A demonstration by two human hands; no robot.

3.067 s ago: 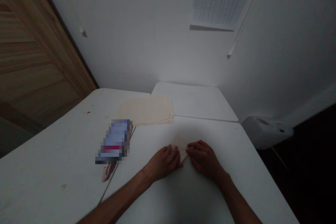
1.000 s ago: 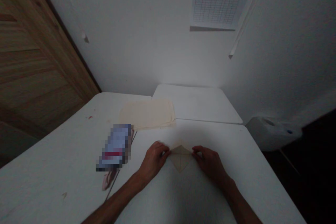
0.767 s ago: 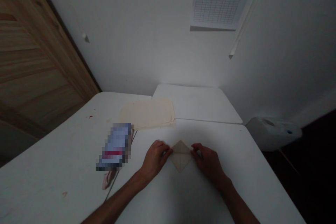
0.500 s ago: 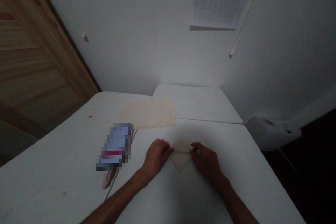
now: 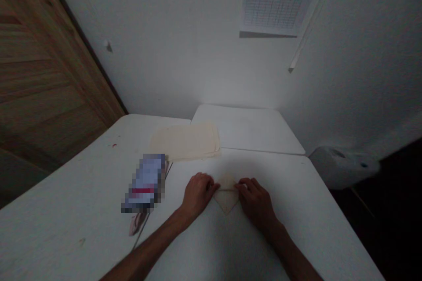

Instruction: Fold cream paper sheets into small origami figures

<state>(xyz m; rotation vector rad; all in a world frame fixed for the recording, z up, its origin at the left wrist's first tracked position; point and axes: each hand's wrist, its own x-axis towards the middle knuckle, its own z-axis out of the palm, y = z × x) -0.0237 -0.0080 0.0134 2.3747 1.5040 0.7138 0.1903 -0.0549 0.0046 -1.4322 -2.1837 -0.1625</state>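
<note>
A small cream sheet of paper point(image 5: 226, 202), folded into a diamond with a crease across its middle, lies on the white table between my hands. At its left corner, my left hand point(image 5: 198, 193) has thumb and fingers pinched together on the edge. My right hand point(image 5: 255, 197) pinches the right side, its fingertips on the upper right edge near the crease. The corners under the fingertips are hidden. Whether the piece is thin paper or cloth is hard to tell in the dim light.
Beyond my left hand lies a stack of cream sheets point(image 5: 184, 140). A pixelated phone-like object point(image 5: 145, 180) rests at the left, with a pinkish strip point(image 5: 136, 224) below it. A white board point(image 5: 247, 129) lies at the back by the wall. A white box point(image 5: 343, 167) stands off the right edge.
My right hand has shifted slightly left, its fingertips now further over the folded paper's right side. My left hand has barely moved.
</note>
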